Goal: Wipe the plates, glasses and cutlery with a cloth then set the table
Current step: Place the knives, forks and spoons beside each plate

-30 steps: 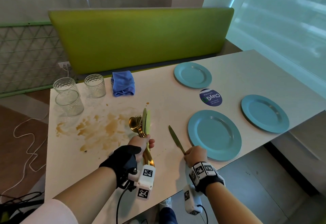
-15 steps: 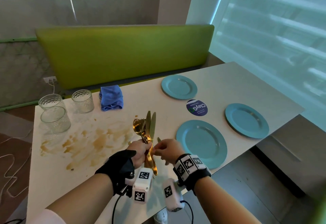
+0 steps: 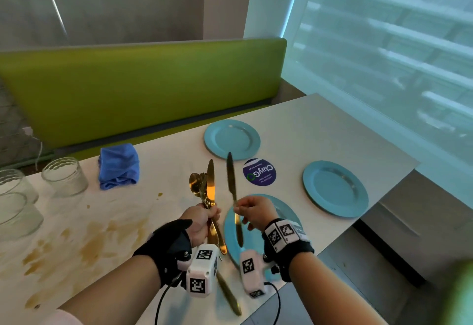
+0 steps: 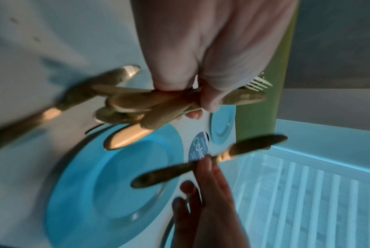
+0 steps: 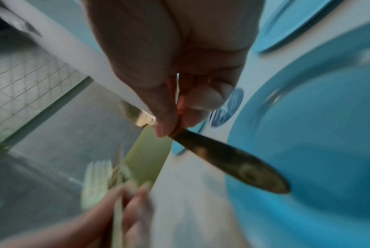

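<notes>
My left hand (image 3: 204,218) grips a bundle of gold cutlery (image 3: 208,191) upright: a knife, a spoon and forks. To its right, my right hand (image 3: 243,208) pinches a single gold knife (image 3: 231,178), blade up, above the near blue plate (image 3: 252,244). In the left wrist view the bundle (image 4: 141,102) sits in the left fist, with the pinched knife (image 4: 209,161) below it. The right wrist view shows the thumb and fingers on the knife (image 5: 224,161) over the plate (image 5: 317,151). Another gold knife (image 3: 229,296) lies on the table near the front edge.
Two more blue plates (image 3: 232,139) (image 3: 335,188) lie further back and right, with a round purple sticker (image 3: 259,172) between them. A folded blue cloth (image 3: 119,165) and glasses (image 3: 65,180) stand at the back left. Brown stains (image 3: 89,242) cover the table's left side.
My right hand left one knife on the table, reached to the bundle, and has drawn out another knife to the right. The head view has tilted upward.
</notes>
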Tool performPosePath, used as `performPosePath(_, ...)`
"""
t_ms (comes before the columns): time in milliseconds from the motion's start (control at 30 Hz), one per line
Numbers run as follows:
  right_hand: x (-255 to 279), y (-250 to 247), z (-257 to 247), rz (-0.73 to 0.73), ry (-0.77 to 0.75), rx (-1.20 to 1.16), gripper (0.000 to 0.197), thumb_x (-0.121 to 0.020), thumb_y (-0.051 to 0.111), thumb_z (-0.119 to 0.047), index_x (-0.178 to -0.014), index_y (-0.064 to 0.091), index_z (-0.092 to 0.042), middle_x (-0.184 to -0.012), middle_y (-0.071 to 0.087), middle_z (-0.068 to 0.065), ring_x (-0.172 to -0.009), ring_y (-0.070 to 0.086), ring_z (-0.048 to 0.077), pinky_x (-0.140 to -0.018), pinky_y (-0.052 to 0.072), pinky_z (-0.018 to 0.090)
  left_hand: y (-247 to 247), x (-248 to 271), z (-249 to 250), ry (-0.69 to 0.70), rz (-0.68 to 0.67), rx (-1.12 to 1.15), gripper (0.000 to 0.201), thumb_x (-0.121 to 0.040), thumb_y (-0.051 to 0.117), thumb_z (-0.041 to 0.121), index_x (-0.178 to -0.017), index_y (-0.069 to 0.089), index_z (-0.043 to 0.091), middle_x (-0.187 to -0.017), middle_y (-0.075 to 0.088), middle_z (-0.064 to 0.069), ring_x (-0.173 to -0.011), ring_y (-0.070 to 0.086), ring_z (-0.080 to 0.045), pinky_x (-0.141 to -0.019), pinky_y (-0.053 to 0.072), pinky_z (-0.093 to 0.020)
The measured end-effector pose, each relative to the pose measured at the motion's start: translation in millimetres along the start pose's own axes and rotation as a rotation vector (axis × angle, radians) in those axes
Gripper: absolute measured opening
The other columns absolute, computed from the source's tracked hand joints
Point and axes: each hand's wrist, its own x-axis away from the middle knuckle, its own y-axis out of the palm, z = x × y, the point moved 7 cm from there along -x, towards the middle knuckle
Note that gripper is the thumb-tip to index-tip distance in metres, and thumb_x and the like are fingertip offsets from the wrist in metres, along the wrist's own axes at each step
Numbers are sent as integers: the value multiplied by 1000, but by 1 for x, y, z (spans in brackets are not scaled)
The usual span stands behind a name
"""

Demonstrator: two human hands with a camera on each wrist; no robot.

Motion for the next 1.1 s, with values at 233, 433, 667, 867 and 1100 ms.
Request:
performPosePath(233,-45,-147,84,257,278,337,13,-77,72,-16,-90,74,-15,-86,70,5,-81,62,19,-85,50,29,43,-41,23,14,30,-12,23,-97,39,-1,-80,51,9,-77,50,-7,-69,45,-14,-67,40,-23)
performPosePath(433,-57,-180,137,222,392,512,18,-81,68,-20,-98,73,-18,-112,69,0,-106,61,17,-91,45,21,67,-64,21,-8,50,-35,21,-96,40,-2,-81,51,7,-78,52,-8,-70,46,-13,-68,41,-23)
performPosePath(667,-67,-174,158,204,431,518,12,-80,67,-14,-87,74,-20,-102,71,1,-98,64,19,-85,50,24,78,-74,16,-33,64,-92,16,-96,43,1,-84,53,8,-82,54,-7,-74,48,-14,-86,41,-32)
performPosePath(867,-68,-176,161,306,449,512,17,-80,62,-14,-84,74,-27,-96,70,2,-89,65,21,-73,51,25,77,-79,16,-26,69,-87,17,-96,42,1,-85,53,8,-82,55,-8,-75,49,-14,-87,42,-32)
performPosePath(1100,-68,-175,160,328,458,527,20,-81,60,-13,-87,74,-24,-96,69,4,-88,64,22,-71,48,24,64,-81,17,-32,93,-98,15,-97,43,3,-87,53,8,-83,56,-7,-75,50,-15,-89,40,-33)
